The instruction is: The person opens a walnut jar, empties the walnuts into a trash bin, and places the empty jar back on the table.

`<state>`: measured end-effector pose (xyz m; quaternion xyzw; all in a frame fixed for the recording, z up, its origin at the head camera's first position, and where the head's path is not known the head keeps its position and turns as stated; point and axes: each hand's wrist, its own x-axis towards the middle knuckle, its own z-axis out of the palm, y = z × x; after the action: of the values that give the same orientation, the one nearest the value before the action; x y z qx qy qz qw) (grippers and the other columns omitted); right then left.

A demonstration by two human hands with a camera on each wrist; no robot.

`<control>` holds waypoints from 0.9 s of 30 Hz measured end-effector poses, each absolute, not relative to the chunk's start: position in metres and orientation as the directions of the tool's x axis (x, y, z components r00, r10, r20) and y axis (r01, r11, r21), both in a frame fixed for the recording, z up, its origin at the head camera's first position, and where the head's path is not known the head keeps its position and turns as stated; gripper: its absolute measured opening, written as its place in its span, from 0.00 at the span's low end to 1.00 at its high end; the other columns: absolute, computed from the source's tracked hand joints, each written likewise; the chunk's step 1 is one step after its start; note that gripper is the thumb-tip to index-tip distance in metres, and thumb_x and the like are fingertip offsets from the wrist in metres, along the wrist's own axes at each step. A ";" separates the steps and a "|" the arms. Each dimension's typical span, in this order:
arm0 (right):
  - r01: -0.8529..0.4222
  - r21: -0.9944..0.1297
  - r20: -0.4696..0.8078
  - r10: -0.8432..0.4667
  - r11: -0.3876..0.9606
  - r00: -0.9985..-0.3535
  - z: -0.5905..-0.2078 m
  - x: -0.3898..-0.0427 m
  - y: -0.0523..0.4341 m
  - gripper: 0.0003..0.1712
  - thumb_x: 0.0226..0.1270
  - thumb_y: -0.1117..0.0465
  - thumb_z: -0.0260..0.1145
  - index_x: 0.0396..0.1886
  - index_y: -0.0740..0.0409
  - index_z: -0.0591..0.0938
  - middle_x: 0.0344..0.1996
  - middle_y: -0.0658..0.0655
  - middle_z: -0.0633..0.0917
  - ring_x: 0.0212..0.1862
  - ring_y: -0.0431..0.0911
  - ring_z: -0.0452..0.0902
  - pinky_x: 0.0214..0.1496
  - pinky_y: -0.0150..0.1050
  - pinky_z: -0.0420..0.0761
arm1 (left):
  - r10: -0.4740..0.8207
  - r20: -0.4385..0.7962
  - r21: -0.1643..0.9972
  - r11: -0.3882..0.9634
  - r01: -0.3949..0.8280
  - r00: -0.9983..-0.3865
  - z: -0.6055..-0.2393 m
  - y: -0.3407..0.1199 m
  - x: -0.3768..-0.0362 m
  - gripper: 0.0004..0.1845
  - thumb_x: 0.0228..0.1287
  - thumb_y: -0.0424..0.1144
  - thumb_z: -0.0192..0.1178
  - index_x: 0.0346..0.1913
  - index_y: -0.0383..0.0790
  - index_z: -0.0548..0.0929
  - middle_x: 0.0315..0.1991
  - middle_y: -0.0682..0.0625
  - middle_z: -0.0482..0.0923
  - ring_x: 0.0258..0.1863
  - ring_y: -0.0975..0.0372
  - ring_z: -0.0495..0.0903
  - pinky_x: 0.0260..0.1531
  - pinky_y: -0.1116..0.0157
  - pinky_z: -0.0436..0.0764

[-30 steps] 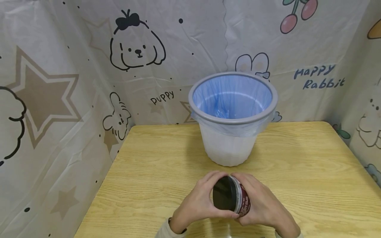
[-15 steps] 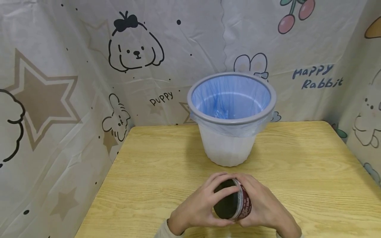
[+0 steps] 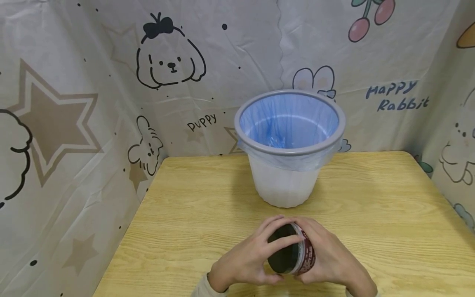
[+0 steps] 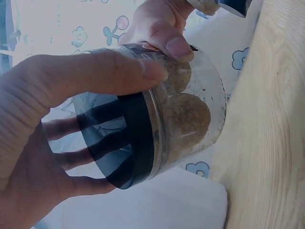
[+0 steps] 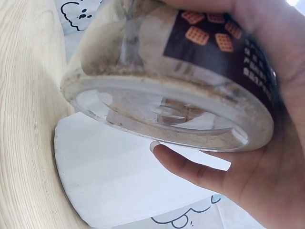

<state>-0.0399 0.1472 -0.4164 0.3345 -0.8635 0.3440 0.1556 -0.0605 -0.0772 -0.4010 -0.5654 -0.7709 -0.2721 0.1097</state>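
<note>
A clear plastic jar (image 3: 309, 255) is held tilted above the near part of the table, its dark lid (image 3: 282, 258) facing left. My left hand (image 3: 246, 255) grips the lid, with a finger across its top in the head view and the thumb at the rim in the left wrist view. My right hand (image 3: 330, 251) holds the jar's body around its dark red label (image 5: 205, 43), which pictures biscuits. Round tan pieces (image 4: 186, 121) and crumbs show through the wall in the left wrist view. The right palm hides part of the label.
Beyond the hands stands a white bin (image 3: 285, 181) with a grey rim and a blue liner (image 3: 293, 119). The wood-grain table (image 3: 185, 198) spreads to both sides of it. Printed cloth (image 3: 245, 45) hangs behind and at both sides.
Over the last second the left hand has shifted its hold, bringing a finger across the lid's top. The jar has moved slightly right and toward me. The bin has not moved.
</note>
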 end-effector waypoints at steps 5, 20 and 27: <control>-0.679 -0.503 0.491 -0.469 0.535 -0.734 -0.416 -0.039 0.148 0.63 0.15 0.53 0.83 0.65 0.52 0.70 0.56 0.46 0.75 0.52 0.41 0.74 0.46 0.41 0.82 | 0.804 0.484 0.309 0.211 0.927 -0.344 -0.403 -0.077 -0.061 0.54 0.35 0.42 0.79 0.70 0.47 0.62 0.72 0.42 0.54 0.70 0.54 0.56 0.67 0.62 0.62; -0.675 -0.504 0.484 -0.471 0.539 -0.737 -0.417 -0.040 0.147 0.63 0.16 0.53 0.83 0.65 0.52 0.69 0.56 0.45 0.75 0.52 0.41 0.74 0.45 0.41 0.82 | 0.794 0.494 0.323 0.210 0.923 -0.354 -0.405 -0.079 -0.063 0.53 0.37 0.44 0.79 0.70 0.45 0.63 0.71 0.42 0.54 0.70 0.54 0.57 0.67 0.62 0.62; -0.672 -0.506 0.483 -0.469 0.540 -0.740 -0.416 -0.039 0.148 0.63 0.16 0.53 0.83 0.65 0.52 0.69 0.55 0.45 0.75 0.52 0.41 0.74 0.45 0.41 0.82 | 0.795 0.491 0.325 0.213 0.921 -0.357 -0.405 -0.078 -0.063 0.52 0.40 0.46 0.78 0.71 0.45 0.62 0.71 0.42 0.55 0.69 0.55 0.58 0.67 0.62 0.63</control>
<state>-0.0393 0.1477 -0.4164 0.3296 -0.8653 0.3481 0.1462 -0.0634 -0.0784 -0.4049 -0.5563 -0.7712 -0.2896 0.1091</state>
